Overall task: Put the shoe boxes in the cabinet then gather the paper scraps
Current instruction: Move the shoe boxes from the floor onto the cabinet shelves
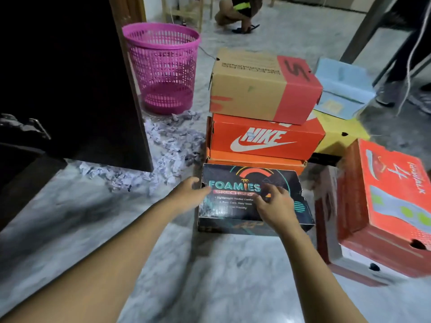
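Observation:
A black Foamies shoe box (pixel 235 178) lies on the marble floor in front of me. My left hand (pixel 190 194) touches its left edge with loosely curled fingers. My right hand (pixel 275 206) hovers over or rests on the lid with spread, bent fingers. Behind it an orange Nike box (pixel 265 138) carries a tan and red Skechers box (pixel 261 87). A red box (pixel 384 206) leans at the right. Crumpled paper scraps (pixel 163 150) litter the floor beside the dark cabinet (pixel 70 78) at the left.
A pink mesh basket (pixel 163 64) stands behind the scraps. A yellow box (pixel 338 134) and a light blue box (pixel 342 87) lie behind the stack. A crouching person (pixel 238 12) is at the far back, and another person's legs (pixel 401 66) at the right.

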The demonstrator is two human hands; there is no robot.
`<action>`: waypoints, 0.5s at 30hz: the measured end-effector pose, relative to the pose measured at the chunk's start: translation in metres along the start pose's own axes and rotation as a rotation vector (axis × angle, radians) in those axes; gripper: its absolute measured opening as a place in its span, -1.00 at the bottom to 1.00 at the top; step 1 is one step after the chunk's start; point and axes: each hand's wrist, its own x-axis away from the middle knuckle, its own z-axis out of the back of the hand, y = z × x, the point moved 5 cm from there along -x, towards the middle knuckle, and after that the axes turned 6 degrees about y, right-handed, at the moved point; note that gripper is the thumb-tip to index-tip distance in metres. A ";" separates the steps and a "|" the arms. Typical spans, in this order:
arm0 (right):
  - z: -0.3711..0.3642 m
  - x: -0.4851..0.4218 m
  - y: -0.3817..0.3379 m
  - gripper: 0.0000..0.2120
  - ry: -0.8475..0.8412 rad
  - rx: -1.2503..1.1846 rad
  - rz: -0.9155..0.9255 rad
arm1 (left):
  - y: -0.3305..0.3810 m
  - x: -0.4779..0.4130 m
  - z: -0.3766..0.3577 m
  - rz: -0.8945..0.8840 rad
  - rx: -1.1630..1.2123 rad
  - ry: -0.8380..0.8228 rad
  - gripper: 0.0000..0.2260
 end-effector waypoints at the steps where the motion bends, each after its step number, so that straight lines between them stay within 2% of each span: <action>1: 0.004 -0.007 0.015 -0.44 0.025 0.029 -0.070 | -0.005 -0.005 -0.010 0.039 -0.004 -0.015 -0.42; 4: 0.008 -0.018 0.050 -0.29 0.035 0.041 -0.229 | -0.018 -0.014 -0.034 0.110 0.101 -0.013 -0.55; 7: 0.015 -0.021 0.063 -0.10 0.075 0.078 -0.226 | -0.031 -0.017 -0.039 0.135 0.139 0.075 -0.56; 9: 0.027 -0.022 0.072 -0.07 0.094 0.038 -0.288 | -0.040 -0.017 -0.034 0.136 0.127 0.133 -0.73; 11: 0.034 -0.020 0.082 -0.19 0.042 -0.156 -0.345 | -0.052 -0.015 -0.031 0.136 0.122 0.154 -0.81; 15: 0.018 0.004 0.093 -0.59 -0.093 -0.553 -0.332 | -0.075 0.004 -0.035 0.238 0.199 0.119 -0.72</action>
